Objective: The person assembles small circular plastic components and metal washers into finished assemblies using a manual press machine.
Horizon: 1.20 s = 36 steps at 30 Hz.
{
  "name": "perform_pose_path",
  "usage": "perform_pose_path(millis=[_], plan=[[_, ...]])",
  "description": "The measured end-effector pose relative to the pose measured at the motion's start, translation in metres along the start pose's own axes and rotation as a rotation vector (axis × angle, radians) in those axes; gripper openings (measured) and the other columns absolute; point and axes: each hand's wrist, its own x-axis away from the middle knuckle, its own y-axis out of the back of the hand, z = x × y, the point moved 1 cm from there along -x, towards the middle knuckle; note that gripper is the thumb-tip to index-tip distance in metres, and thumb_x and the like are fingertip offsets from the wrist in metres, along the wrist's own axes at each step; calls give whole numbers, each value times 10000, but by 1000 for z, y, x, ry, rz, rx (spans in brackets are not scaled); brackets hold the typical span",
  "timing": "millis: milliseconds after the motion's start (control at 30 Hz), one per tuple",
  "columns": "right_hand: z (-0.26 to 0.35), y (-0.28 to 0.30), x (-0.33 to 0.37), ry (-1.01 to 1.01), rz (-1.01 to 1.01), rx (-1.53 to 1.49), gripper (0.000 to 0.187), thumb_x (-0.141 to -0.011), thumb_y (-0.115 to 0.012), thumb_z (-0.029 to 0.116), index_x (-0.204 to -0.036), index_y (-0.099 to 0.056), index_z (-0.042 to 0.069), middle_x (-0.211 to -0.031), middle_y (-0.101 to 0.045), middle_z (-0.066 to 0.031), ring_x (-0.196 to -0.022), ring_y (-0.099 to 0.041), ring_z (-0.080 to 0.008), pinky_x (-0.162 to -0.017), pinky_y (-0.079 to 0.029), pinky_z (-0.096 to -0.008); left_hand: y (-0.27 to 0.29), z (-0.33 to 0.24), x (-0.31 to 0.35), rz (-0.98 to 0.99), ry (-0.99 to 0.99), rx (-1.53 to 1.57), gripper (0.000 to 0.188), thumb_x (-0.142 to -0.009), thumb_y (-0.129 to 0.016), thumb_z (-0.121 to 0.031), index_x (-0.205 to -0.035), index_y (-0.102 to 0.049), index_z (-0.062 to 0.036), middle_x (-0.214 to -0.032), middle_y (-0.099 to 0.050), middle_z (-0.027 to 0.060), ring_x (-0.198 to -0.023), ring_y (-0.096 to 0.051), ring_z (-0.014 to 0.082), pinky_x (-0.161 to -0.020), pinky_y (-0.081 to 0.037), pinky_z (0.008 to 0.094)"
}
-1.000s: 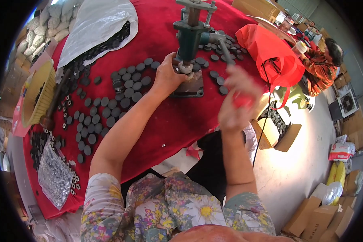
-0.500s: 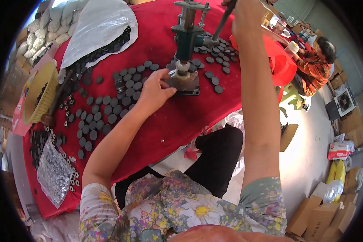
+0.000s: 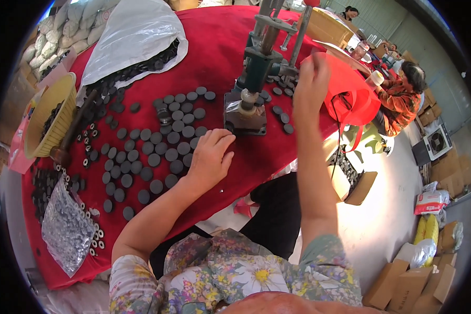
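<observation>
A green hand press (image 3: 257,65) stands on the red-covered table, with a square metal base (image 3: 246,121). Its long lever (image 3: 301,37) rises up to the right and ends in a red knob. My left hand (image 3: 210,159) is low beside the near left corner of the base, close to loose dark grey discs (image 3: 171,154). Its thumb is apart from its bent fingers, and nothing shows between them. My right hand (image 3: 313,83) hangs right of the press, below the knob and off the lever. Motion blurs its fingers, so their grip is unclear.
A white sack (image 3: 136,44) spills black parts at the far left. Nearby are a yellow basket (image 3: 49,115), a hammer (image 3: 63,153), small rings and a clear bag (image 3: 68,230). Right stand a red bag (image 3: 345,89) and an open carton (image 3: 361,188). A co-worker (image 3: 403,99) sits beyond.
My right hand has let go of the lever and come down. My left hand has drawn back from the press toward me. The view has shifted slightly.
</observation>
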Motion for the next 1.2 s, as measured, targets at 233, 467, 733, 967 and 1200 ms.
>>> perform_pose_path(millis=[233, 467, 733, 967, 1200], plan=[[-29, -15, 116, -59, 389, 551, 742, -719, -736, 437, -1309, -480, 67, -1390, -392, -234, -1280, -363, -412, -1016, -270, -563, -17, -1, 4, 12, -65, -2, 365, -681, -683, 10, -1035, -597, -4, -1079, -573, 125, -1002, -547, 315, -853, -433, 397], [-103, -26, 63, -107, 630, 639, 445, -787, -668, 445, -1142, -663, 177, -1332, -506, -90, -1248, -428, -293, -985, -299, -525, -20, 1, 5, 11, 28, 53, 331, -695, -677, 16, -1017, -601, 2, -1061, -566, 126, -996, -549, 316, -854, -436, 401], [-84, 67, 95, 6, 500, 823, 494, -850, -636, 360, -1304, -538, 192, -1391, -447, -122, -1258, -415, -311, -969, -329, -540, -17, 4, 5, 41, 67, 91, 332, -685, -683, 35, -1007, -606, 19, -1073, -574, 158, -1005, -565, 341, -855, -467, 391], [-131, 49, 76, 145, 765, 854, 490, -866, -630, 307, -1320, -518, 161, -1430, -415, -102, -1274, -415, -303, -1001, -317, -518, -20, 4, 2, 20, 66, 133, 331, -686, -678, 44, -1009, -609, 20, -1068, -574, 156, -995, -565, 337, -837, -470, 397], [-135, 0, 46, -6, 579, 482, 372, -819, -669, 319, -1147, -651, 145, -1286, -561, -41, -1165, -488, -274, -955, -344, -481, -21, 4, 2, 46, 100, 146, 319, -689, -681, 46, -1000, -613, 26, -1064, -577, 158, -993, -573, 338, -825, -482, 390]])
